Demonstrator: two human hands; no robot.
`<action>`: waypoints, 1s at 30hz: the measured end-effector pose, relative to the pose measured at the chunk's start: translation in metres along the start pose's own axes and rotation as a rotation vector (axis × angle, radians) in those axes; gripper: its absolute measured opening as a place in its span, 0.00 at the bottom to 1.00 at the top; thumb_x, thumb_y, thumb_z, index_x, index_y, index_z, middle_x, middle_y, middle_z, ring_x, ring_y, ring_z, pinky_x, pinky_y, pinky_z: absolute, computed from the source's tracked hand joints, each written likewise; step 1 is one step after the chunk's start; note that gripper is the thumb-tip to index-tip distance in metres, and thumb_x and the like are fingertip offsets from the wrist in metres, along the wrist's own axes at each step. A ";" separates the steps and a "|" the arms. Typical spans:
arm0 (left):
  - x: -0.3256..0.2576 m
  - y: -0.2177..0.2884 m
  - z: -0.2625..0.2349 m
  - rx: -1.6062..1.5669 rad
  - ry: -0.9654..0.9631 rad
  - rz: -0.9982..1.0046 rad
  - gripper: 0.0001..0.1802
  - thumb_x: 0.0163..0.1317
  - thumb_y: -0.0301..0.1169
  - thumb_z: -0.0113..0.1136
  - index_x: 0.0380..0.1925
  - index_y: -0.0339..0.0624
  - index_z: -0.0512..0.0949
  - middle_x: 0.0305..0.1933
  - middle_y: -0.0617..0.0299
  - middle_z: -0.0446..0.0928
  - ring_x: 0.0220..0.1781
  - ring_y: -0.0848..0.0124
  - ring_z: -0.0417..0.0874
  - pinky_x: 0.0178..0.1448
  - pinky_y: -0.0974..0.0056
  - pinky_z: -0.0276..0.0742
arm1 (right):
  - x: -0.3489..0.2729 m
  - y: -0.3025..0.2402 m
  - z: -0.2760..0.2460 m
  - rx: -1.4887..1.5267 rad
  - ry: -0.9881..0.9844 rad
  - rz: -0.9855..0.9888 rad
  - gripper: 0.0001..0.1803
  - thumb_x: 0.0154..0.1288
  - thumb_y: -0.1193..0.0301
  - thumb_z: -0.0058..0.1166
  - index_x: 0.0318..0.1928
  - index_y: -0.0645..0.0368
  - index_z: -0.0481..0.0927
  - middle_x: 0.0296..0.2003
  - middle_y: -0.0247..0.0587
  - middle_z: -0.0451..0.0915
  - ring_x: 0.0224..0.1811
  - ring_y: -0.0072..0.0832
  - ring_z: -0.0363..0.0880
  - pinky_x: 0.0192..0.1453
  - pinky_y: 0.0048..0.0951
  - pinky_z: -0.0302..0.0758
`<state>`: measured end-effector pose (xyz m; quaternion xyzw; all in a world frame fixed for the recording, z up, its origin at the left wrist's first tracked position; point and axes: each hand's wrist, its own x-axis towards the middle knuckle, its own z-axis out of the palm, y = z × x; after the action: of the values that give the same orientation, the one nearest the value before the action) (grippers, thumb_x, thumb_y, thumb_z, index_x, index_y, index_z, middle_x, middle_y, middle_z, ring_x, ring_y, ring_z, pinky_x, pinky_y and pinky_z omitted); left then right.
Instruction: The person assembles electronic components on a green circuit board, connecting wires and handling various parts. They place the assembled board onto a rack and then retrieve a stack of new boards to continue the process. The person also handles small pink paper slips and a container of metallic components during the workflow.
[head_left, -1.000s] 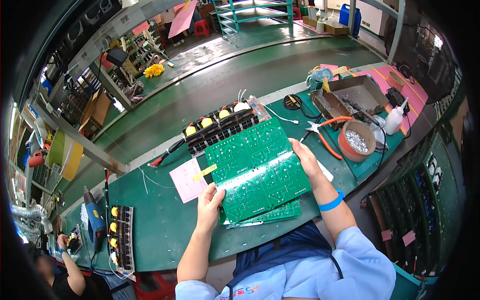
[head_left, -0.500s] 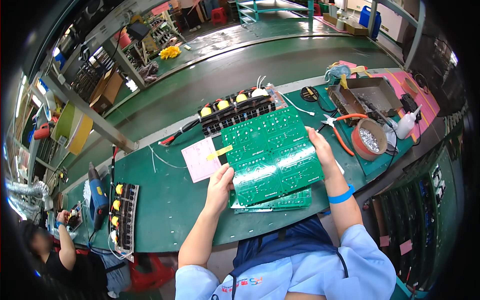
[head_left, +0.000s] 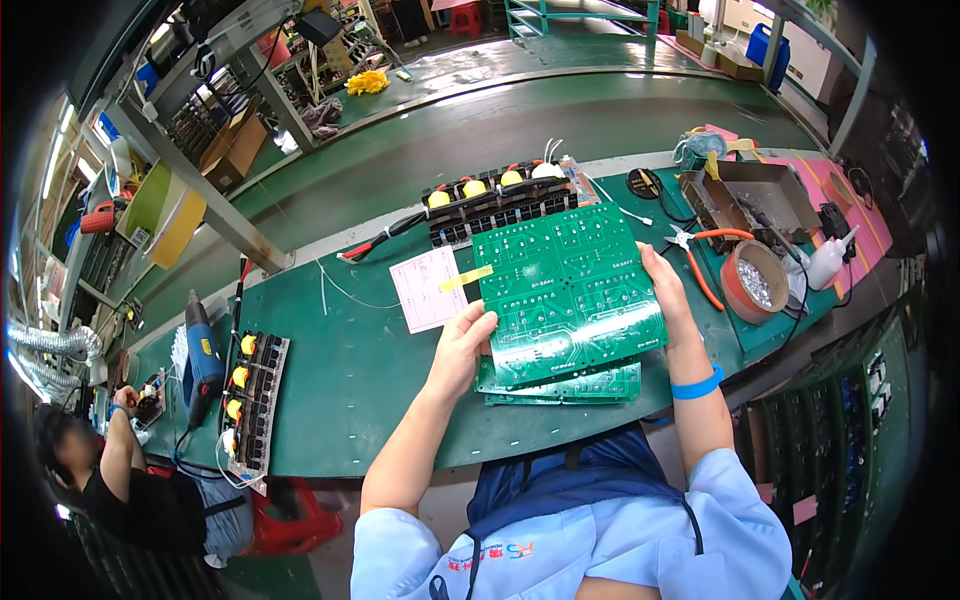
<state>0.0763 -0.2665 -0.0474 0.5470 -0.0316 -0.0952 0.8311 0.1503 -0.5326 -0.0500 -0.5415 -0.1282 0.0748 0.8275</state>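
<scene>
My left hand (head_left: 462,345) gripped the near-left edge of the green circuit board (head_left: 570,290), fingers curled under and thumb on top; my right hand (head_left: 662,285) clasped the far-right edge, blue wristband (head_left: 697,385) showing. Compared with a second earlier, I had drawn the board closer and squarer to me, lifted clear of the stacked boards (head_left: 560,385) on the green bench (head_left: 340,390). I judged inspection under way. Board flat, rigid, glossy, with pale printed tracks. Beyond lay pink paper (head_left: 425,290), an assembled board with yellow-capped parts (head_left: 490,200), orange-handled pliers (head_left: 700,260), and a round tin of screws (head_left: 755,280).
</scene>
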 end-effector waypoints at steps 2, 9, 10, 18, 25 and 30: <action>0.000 0.001 0.001 0.055 -0.001 -0.003 0.17 0.57 0.31 0.50 0.47 0.36 0.67 0.41 0.61 0.74 0.39 0.78 0.75 0.41 0.73 0.72 | 0.000 0.000 0.000 -0.006 -0.001 0.010 0.24 0.66 0.57 0.35 0.50 0.67 0.66 0.42 0.41 0.74 0.41 0.21 0.73 0.46 0.22 0.70; -0.001 0.002 0.004 0.088 0.013 -0.005 0.20 0.53 0.25 0.53 0.48 0.35 0.66 0.44 0.59 0.73 0.42 0.77 0.74 0.44 0.73 0.70 | -0.001 -0.002 0.004 -0.008 0.004 0.016 0.24 0.66 0.56 0.35 0.49 0.66 0.67 0.40 0.39 0.74 0.40 0.20 0.73 0.44 0.20 0.70; -0.001 0.002 0.003 0.090 0.010 -0.009 0.20 0.53 0.25 0.53 0.48 0.35 0.66 0.44 0.59 0.73 0.42 0.77 0.74 0.44 0.73 0.70 | -0.001 -0.003 0.005 -0.016 0.007 0.016 0.24 0.66 0.56 0.34 0.49 0.65 0.68 0.40 0.38 0.75 0.39 0.19 0.73 0.43 0.19 0.70; 0.001 -0.001 -0.004 0.050 -0.044 -0.012 0.20 0.54 0.27 0.49 0.49 0.36 0.66 0.44 0.61 0.74 0.40 0.78 0.75 0.40 0.73 0.71 | 0.001 -0.001 0.004 -0.064 0.028 -0.008 0.25 0.66 0.55 0.35 0.49 0.65 0.69 0.40 0.38 0.75 0.38 0.18 0.74 0.43 0.19 0.70; -0.001 0.004 -0.008 0.018 -0.090 -0.025 0.26 0.48 0.26 0.50 0.51 0.34 0.64 0.46 0.59 0.72 0.41 0.77 0.74 0.40 0.75 0.70 | 0.000 0.001 0.001 0.007 0.011 0.034 0.22 0.66 0.58 0.36 0.49 0.63 0.69 0.42 0.38 0.75 0.41 0.21 0.74 0.46 0.21 0.70; -0.001 0.005 -0.005 0.018 -0.093 -0.009 0.28 0.45 0.23 0.48 0.52 0.32 0.63 0.47 0.57 0.72 0.41 0.75 0.74 0.43 0.74 0.70 | -0.002 0.000 0.002 0.054 0.023 0.022 0.21 0.66 0.58 0.36 0.48 0.63 0.69 0.40 0.37 0.75 0.39 0.20 0.74 0.43 0.21 0.72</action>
<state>0.0770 -0.2594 -0.0448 0.5495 -0.0687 -0.1240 0.8234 0.1476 -0.5316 -0.0499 -0.5213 -0.1108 0.0810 0.8423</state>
